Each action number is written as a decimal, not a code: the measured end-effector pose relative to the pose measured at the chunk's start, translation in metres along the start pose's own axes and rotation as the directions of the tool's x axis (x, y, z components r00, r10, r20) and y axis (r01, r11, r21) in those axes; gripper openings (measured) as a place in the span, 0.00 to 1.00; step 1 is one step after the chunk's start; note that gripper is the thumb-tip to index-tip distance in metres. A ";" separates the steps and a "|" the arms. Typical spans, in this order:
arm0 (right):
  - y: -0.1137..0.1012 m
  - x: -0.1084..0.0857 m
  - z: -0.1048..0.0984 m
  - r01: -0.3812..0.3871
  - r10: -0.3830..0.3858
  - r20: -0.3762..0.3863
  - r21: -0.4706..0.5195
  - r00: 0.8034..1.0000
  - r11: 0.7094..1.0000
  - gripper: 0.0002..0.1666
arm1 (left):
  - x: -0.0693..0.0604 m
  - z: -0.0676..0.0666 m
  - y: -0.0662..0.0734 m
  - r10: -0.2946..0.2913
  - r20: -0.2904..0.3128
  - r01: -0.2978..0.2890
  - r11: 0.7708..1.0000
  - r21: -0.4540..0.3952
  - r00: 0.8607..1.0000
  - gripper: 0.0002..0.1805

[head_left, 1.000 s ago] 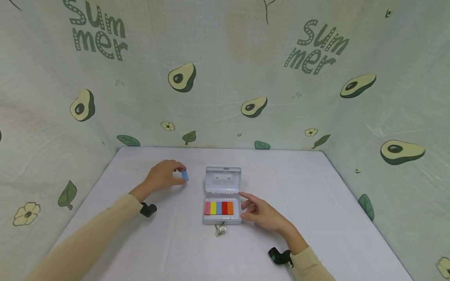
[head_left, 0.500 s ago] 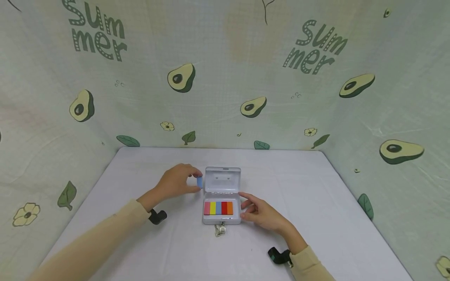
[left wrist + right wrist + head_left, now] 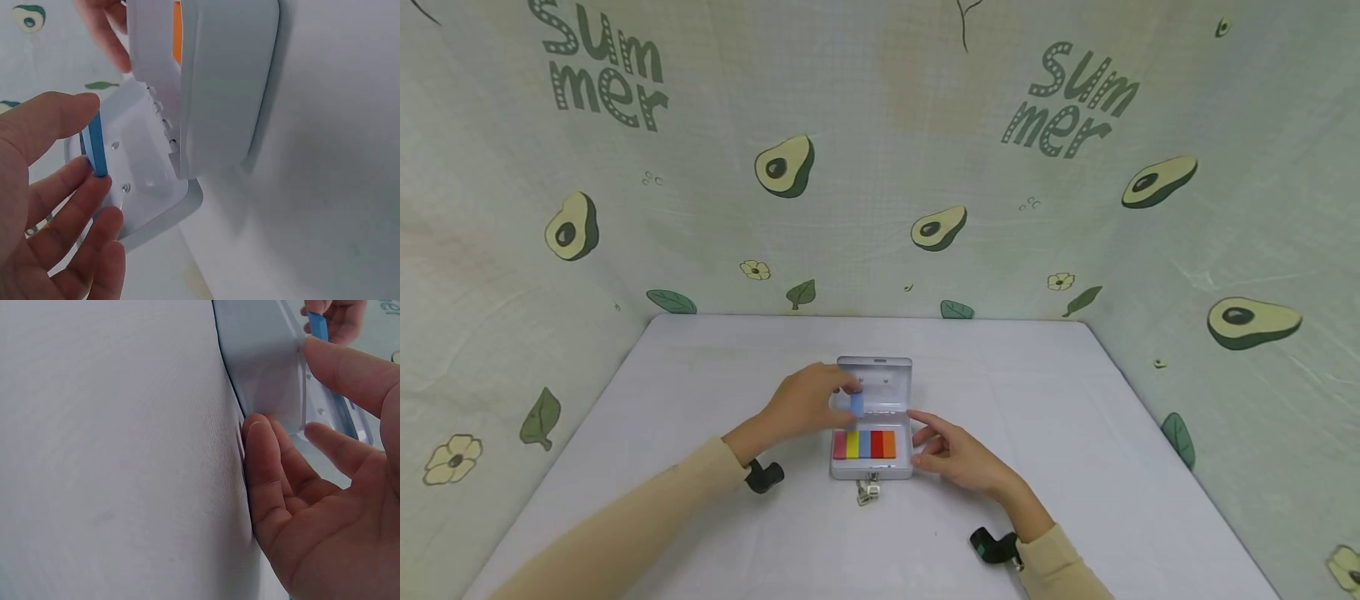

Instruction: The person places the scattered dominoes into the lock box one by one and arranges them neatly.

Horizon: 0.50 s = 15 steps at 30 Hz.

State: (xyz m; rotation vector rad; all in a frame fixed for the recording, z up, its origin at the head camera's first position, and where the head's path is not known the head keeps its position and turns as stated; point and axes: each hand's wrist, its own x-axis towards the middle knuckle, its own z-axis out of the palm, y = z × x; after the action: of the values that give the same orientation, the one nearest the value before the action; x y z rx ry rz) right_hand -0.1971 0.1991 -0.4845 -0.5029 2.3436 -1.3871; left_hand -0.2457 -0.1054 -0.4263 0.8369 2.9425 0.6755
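My left hand point(image 3: 801, 400) pinches a small flat blue block point(image 3: 857, 405) between thumb and fingertips. In the head view it is above the hinge side of a light grey metal box point(image 3: 891, 473), whose lid point(image 3: 887, 386) stands raised at the back. The left wrist view shows the blue block point(image 3: 94, 145) on edge, apart from the box. Inside lies a row of coloured blocks point(image 3: 867, 445): pink, yellow, blue, red and orange. My right hand point(image 3: 958, 454) rests against the box's right side, thumb and fingers relaxed, touching its wall point(image 3: 265, 375) in the right wrist view.
A small padlock with keys point(image 3: 871, 490) hangs at the front of the box. The box stands on a white-covered table point(image 3: 1037, 400). Behind and at the sides hangs a cloth point(image 3: 865, 125) printed with avocados.
My left hand has carried the blue block rightward from the left of the table to above the box. The right hand and the box have stayed in place.
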 end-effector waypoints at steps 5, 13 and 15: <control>0.000 0.001 0.001 0.003 -0.003 -0.002 -0.003 1.000 1.000 0.44 | 0.002 0.010 0.008 -0.019 0.003 0.019 1.000 -0.009 1.000 0.23; 0.000 0.001 0.001 0.002 -0.002 -0.008 -0.009 1.000 1.000 0.43 | 0.004 0.023 0.016 0.023 0.015 -0.023 1.000 -0.001 1.000 0.21; 0.000 0.001 0.001 0.005 -0.005 -0.008 -0.006 1.000 1.000 0.43 | 0.004 0.025 0.017 0.033 0.013 -0.033 0.999 0.005 0.999 0.20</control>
State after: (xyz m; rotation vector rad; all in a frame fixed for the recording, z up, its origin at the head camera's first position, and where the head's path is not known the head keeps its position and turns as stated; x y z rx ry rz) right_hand -0.1974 0.1983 -0.4850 -0.5061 2.3555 -1.3871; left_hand -0.2371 -0.0801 -0.4417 0.8884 2.9268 0.6625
